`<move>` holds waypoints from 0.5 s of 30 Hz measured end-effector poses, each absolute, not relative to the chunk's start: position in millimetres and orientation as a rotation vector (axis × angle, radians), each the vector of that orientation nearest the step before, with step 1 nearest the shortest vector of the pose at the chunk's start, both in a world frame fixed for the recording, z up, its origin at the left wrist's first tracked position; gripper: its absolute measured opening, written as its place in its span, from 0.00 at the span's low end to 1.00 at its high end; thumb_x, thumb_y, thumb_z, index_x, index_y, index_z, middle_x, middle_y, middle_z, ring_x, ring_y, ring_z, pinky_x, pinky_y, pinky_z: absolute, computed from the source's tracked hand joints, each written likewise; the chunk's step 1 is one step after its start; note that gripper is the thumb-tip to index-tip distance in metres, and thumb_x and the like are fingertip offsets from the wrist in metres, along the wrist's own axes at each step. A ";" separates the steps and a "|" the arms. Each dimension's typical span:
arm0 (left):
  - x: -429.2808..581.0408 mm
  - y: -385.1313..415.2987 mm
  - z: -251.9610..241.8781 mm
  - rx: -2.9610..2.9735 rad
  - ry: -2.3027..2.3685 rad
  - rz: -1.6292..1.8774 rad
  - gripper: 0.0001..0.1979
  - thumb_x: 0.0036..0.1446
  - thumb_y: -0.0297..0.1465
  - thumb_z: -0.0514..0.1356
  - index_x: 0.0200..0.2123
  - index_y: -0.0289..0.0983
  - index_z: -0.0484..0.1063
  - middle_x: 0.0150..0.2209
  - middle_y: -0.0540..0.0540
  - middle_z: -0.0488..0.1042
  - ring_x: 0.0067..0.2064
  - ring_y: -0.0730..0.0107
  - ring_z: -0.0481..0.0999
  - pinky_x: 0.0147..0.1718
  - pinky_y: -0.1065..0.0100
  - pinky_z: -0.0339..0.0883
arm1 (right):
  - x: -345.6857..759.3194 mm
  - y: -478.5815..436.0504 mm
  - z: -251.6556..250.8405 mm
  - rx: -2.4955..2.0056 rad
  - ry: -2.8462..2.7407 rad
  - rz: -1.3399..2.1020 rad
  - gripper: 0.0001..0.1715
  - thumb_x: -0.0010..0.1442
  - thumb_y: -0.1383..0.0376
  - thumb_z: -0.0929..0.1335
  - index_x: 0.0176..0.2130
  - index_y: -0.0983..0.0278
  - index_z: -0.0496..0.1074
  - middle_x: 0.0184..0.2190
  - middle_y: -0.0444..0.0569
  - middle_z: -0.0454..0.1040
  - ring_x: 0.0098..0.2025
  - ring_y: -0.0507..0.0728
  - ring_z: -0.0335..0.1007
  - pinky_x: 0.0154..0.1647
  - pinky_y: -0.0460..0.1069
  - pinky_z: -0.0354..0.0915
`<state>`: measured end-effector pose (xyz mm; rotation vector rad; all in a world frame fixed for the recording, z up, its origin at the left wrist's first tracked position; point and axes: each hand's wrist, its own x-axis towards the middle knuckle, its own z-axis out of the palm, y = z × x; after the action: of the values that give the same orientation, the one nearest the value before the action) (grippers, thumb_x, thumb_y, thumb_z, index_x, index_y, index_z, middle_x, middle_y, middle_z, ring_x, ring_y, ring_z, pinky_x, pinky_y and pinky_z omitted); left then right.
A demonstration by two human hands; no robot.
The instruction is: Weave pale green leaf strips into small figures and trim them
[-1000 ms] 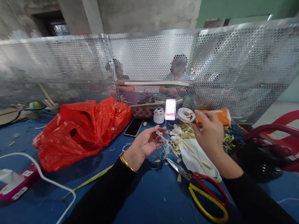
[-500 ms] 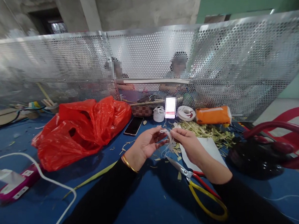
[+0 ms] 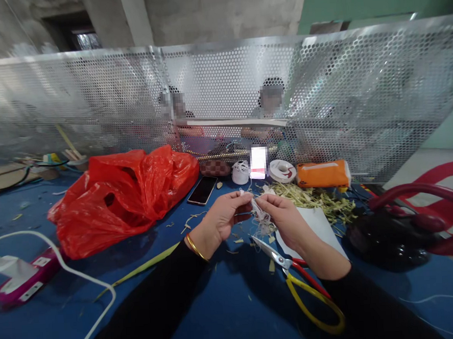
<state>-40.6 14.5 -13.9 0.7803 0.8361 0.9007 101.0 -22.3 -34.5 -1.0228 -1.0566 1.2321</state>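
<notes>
A small tangle of white thread [image 3: 261, 214] hangs between my two hands above the blue table. My left hand [image 3: 226, 213], with a gold bangle at the wrist, pinches the thread between thumb and fingers. From the other side my right hand [image 3: 281, 212] grips the same thread with thumb and forefinger. Below them lie scissors [image 3: 280, 261], with one yellow and one red handle, blades pointing up toward the hands. A white sheet [image 3: 314, 230] lies partly under my right forearm. Behind the hands stands a spool of white cord [image 3: 240, 174].
A red plastic bag [image 3: 124, 196] and a dark phone [image 3: 202, 190] lie left. Straw-like scraps [image 3: 316, 202], a tape roll [image 3: 282, 171] and an orange pack [image 3: 322, 175] sit right. A black kettle [image 3: 392, 238] stands far right. People sit behind the perforated metal screen [image 3: 225, 82].
My left fingers have closed from a looser, spread shape into a pinch on the thread. The thread tangle now hangs lower and more bunched by my right fingers.
</notes>
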 end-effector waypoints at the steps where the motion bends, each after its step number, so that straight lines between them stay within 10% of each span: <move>1: -40.4 15.2 -15.0 0.780 0.847 0.912 0.04 0.50 0.24 0.66 0.26 0.32 0.73 0.24 0.49 0.73 0.24 0.76 0.72 0.27 0.72 0.66 | 101.6 -22.3 -34.2 -1.025 -1.054 1.235 0.20 0.45 0.52 0.76 0.23 0.64 0.70 0.17 0.39 0.66 0.21 0.49 0.57 0.24 0.45 0.53; 15: -43.9 23.2 -11.5 0.692 0.870 1.056 0.06 0.53 0.27 0.64 0.26 0.35 0.71 0.21 0.53 0.70 0.23 0.78 0.70 0.27 0.74 0.66 | 113.5 -22.8 -23.6 -1.037 -1.096 1.273 0.12 0.42 0.61 0.76 0.30 0.64 0.78 0.23 0.43 0.74 0.23 0.50 0.63 0.25 0.46 0.58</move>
<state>-43.9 23.2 -11.5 0.6919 0.8696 1.0557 113.5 -22.8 -23.6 -1.0368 -1.0963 1.2725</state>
